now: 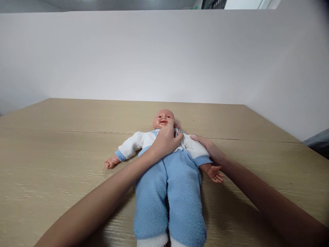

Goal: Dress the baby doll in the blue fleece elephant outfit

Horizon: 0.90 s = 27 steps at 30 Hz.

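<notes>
A baby doll [171,185] lies on its back on the table, head away from me and legs toward me. It wears a blue fleece suit with white sleeves and blue cuffs. My left hand [167,140] reaches over its chest. One finger touches the cheek beside the mouth, and the thumb stands apart near the collar; the other fingers are mostly hidden. Along the outer side of the doll's sleeve on the right [195,147] rests my right hand [212,149], fingers stretched toward the shoulder. Both doll arms are spread outward.
The light wood table [77,147] has a seam running across it. A white partition [154,58] rises behind the table and along its right side. Something dark grey [320,142] shows beyond the right edge.
</notes>
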{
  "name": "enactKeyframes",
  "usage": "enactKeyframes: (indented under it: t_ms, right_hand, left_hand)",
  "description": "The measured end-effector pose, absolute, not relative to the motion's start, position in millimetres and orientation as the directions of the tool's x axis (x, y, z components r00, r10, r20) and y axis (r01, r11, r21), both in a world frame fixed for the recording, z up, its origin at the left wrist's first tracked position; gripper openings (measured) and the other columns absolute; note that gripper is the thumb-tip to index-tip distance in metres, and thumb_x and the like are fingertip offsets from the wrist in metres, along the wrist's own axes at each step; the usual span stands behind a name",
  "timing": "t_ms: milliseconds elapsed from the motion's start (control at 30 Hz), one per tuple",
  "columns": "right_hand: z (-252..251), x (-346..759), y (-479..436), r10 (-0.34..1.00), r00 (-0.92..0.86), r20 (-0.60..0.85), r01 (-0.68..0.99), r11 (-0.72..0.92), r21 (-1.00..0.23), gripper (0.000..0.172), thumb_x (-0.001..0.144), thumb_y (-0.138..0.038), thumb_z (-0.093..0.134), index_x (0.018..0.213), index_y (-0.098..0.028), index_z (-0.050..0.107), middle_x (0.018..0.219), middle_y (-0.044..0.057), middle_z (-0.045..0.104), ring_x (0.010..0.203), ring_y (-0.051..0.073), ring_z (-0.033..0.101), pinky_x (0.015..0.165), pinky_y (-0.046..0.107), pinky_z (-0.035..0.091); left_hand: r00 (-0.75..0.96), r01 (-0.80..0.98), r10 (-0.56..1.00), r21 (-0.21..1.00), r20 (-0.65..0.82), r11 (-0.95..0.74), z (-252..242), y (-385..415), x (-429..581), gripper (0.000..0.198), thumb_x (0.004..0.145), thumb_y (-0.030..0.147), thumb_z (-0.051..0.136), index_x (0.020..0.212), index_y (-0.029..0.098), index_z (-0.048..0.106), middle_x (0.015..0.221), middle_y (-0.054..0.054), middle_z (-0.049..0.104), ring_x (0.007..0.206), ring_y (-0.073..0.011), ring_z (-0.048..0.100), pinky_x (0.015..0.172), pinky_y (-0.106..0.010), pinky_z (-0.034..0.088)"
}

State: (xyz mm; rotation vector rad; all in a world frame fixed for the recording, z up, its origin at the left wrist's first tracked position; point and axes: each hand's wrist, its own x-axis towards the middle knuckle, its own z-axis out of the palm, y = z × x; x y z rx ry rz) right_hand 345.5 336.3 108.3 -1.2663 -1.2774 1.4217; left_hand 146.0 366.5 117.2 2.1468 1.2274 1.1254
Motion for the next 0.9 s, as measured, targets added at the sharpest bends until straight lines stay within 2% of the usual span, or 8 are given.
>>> enactKeyframes:
  t_ms: [67,200,333,467,567,667,800,900]
  right_hand:
    - [112.6,358.2,315.6,0.956,-0.154,-0.249,0.126,-0.231,-0.965,0.042,0.087,-0.057,0.077,0.110,-0.022,0.076,0.079,0.003,0.076,0.063,0.020,0.067,0.052,0.029,0.053]
    - [114.0,393.8,296.2,0.931,-0.137,-0.339,0.421,-0.255,-0.870,0.086,0.079,-0.062,0.086,0.154,-0.033,0.057,0.092,0.003,0.080,0.052,0.016,0.059,0.042,0.028,0.041]
    - [102.1,434.1,304.6,0.984,-0.090,-0.154,0.513,-0.086,-0.854,0.064,0.077,-0.064,0.086,0.128,-0.026,0.075,0.114,0.008,0.081,0.088,0.027,0.075,0.061,0.031,0.056]
    - [82.0,461.0,315.7,0.997,0.020,-0.075,0.493,-0.075,-0.867,0.064,0.077,-0.066,0.086,0.122,-0.024,0.069,0.107,0.010,0.082,0.094,0.031,0.077,0.073,0.039,0.063]
    - [69.8,470.7,319.8,0.998,0.000,0.059,0.553,0.049,-0.831,0.059,0.081,-0.061,0.086,0.124,-0.027,0.066,0.120,0.010,0.079,0.104,0.031,0.077,0.091,0.044,0.064]
    - [66.8,474.9,320.7,0.969,-0.075,0.235,0.721,0.215,-0.659,0.052,0.089,-0.061,0.077,0.126,-0.027,0.066,0.127,0.011,0.075,0.109,0.033,0.074,0.097,0.049,0.061]
    - [79.2,466.7,310.7,0.851,-0.132,0.509,0.894,0.324,-0.310,0.045,0.098,-0.056,0.064,0.127,-0.021,0.066,0.126,0.018,0.070,0.121,0.041,0.066,0.108,0.059,0.052]
    - [90.8,441.6,293.3,0.762,-0.092,0.641,0.912,0.323,-0.252,0.032,0.101,-0.047,0.057,0.119,-0.022,0.066,0.119,0.018,0.069,0.115,0.042,0.064,0.103,0.061,0.051]
  left_hand:
    - [0.300,0.522,0.853,0.675,0.427,-0.521,116.9,365.9,146.8,0.018,0.094,0.011,0.059,0.108,0.021,0.053,0.085,0.000,0.066,0.078,-0.0203,0.062,0.074,-0.034,0.042]
    - [0.311,0.531,0.857,0.673,0.410,-0.515,118.9,365.0,148.7,0.015,0.096,0.014,0.062,0.107,0.021,0.054,0.086,0.000,0.066,0.077,-0.0201,0.062,0.074,-0.033,0.041]
    - [0.318,0.561,0.874,0.671,0.366,-0.485,125.3,361.7,148.9,0.014,0.099,0.019,0.063,0.107,0.022,0.053,0.090,-0.001,0.068,0.079,-0.0209,0.063,0.076,-0.034,0.043]
    - [0.368,0.611,0.863,0.610,0.346,-0.505,133.5,357.3,145.1,0.011,0.102,0.024,0.062,0.109,0.022,0.053,0.089,-0.002,0.068,0.081,-0.0229,0.065,0.075,-0.035,0.045]
    - [0.421,0.671,0.827,0.484,0.374,-0.561,137.1,356.7,140.2,0.012,0.103,0.028,0.061,0.109,0.021,0.055,0.097,-0.007,0.071,0.090,-0.0272,0.066,0.081,-0.040,0.048]
    - [0.453,0.713,0.789,0.363,0.415,-0.600,137.2,358.9,135.8,0.014,0.101,0.031,0.062,0.108,0.020,0.056,0.100,-0.011,0.072,0.108,-0.0335,0.062,0.095,-0.046,0.049]
    - [0.451,0.726,0.759,0.301,0.469,-0.618,135.6,361.2,133.1,0.016,0.102,0.034,0.062,0.110,0.020,0.058,0.110,-0.013,0.070,0.115,-0.0347,0.057,0.108,-0.052,0.045]
    - [0.439,0.728,0.744,0.285,0.504,-0.623,136.3,359.7,133.7,0.020,0.101,0.033,0.063,0.116,0.019,0.058,0.120,-0.015,0.067,0.120,-0.0346,0.055,0.115,-0.053,0.041]
